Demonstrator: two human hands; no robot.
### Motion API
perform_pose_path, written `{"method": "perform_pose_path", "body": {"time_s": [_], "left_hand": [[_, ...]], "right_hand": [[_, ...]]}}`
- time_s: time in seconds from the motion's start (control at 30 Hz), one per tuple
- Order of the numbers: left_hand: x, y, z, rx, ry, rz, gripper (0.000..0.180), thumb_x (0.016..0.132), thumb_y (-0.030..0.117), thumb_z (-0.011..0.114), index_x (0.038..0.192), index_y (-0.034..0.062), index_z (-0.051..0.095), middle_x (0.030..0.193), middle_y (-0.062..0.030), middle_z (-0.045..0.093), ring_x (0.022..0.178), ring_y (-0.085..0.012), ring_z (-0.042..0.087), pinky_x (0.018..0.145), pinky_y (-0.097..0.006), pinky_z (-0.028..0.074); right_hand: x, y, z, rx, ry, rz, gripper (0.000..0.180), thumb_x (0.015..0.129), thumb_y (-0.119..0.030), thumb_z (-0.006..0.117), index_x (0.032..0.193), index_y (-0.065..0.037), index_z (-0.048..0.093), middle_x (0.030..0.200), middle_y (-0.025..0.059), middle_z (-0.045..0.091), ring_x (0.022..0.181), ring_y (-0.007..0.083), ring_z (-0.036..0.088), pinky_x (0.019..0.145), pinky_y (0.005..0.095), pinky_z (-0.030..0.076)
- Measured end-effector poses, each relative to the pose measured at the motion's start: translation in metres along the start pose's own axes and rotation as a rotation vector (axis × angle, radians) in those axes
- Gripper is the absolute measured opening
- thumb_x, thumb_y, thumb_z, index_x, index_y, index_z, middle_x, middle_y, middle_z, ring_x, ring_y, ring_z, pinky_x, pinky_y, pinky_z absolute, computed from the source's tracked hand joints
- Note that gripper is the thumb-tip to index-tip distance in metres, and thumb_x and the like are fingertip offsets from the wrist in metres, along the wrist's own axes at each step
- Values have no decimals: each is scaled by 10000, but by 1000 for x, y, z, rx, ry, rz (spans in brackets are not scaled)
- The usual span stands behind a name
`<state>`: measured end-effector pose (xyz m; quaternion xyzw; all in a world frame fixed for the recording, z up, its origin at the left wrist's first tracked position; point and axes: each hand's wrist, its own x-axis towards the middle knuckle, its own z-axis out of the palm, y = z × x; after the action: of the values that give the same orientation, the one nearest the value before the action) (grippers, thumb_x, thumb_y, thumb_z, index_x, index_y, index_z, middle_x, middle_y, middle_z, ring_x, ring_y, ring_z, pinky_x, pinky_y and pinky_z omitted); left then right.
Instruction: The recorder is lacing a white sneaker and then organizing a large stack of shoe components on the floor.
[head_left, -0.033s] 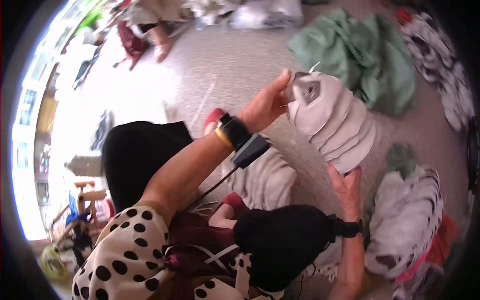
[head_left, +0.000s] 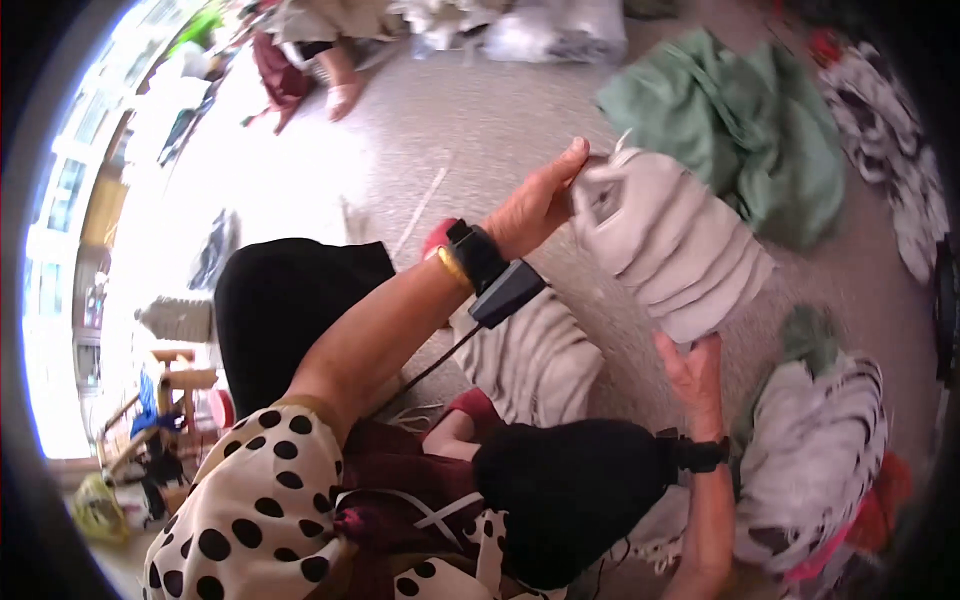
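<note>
A bundle of off-white fabric pieces (head_left: 675,235), stacked in overlapping layers, is held up off the floor between my two hands. My left hand (head_left: 540,205) grips its upper left end, thumb stretched along the edge. At the bundle's lower end, the fingers of my right hand (head_left: 697,375) are closed on the edge, partly hidden beneath the fabric. A loose white strand sticks up at the top. Below my left wrist, a similar layered off-white bundle (head_left: 540,365) rests on the floor.
Green cloth (head_left: 735,130) lies crumpled just beyond the held bundle. To the right are a grey-white layered bundle (head_left: 820,450) and black-and-white cloth (head_left: 885,150). Another person's foot (head_left: 343,95) and white piles are at the back. A small wooden seat (head_left: 180,380) stands at left.
The held bundle has turned slightly, and the grey patch by my left thumb shows less. Both hands keep their hold. The whole view has shifted a little.
</note>
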<state>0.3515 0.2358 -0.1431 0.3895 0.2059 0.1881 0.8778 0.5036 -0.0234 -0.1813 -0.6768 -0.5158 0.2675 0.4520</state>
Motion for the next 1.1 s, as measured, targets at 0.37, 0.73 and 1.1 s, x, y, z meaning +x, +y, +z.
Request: {"method": "perform_pose_path", "body": {"time_s": [0.37,0.73,1.1], "left_hand": [[8,-26,-168,1078,180,-347,605,899,551,537,1152,4,593,1000,-111,604,975,-252,589,828,-354,482],[31,-7,-179,1244,-95,-251,528,937,433,540,1269,24,572,1273,-131,575,1098,-236,578,977,-326,421],[11,-16,-174,1399,417,-348,464,935,346,572,1218,-20,599,1057,-155,674,978,-184,613,837,-336,494]], "right_hand": [[98,104,147,231,-154,343,615,832,-419,679,1251,10,542,1262,209,556,1153,336,520,996,397,384],[102,90,130,-66,-420,154,446,866,-362,613,1150,-18,608,1124,215,624,1034,384,574,940,415,416],[-35,40,35,259,64,361,242,955,-182,501,1042,-2,638,972,70,678,853,134,612,769,269,474]]}}
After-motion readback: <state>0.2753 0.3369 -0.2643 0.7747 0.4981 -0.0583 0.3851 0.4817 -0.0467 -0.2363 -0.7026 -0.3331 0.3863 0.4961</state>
